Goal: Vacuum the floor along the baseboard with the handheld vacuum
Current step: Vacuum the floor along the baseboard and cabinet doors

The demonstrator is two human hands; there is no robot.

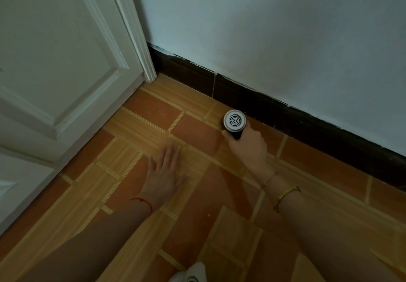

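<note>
My right hand is wrapped around a small handheld vacuum. I see its round white rear end with a grille; its dark body points down at the floor, close to the dark baseboard. The nozzle is hidden under the body. My left hand lies flat on the orange and tan tiled floor with fingers spread, to the left of the vacuum and apart from it.
A white panelled door and its frame fill the left side, meeting the baseboard in the corner. A pale wall rises above the baseboard. A white object pokes in at the bottom edge.
</note>
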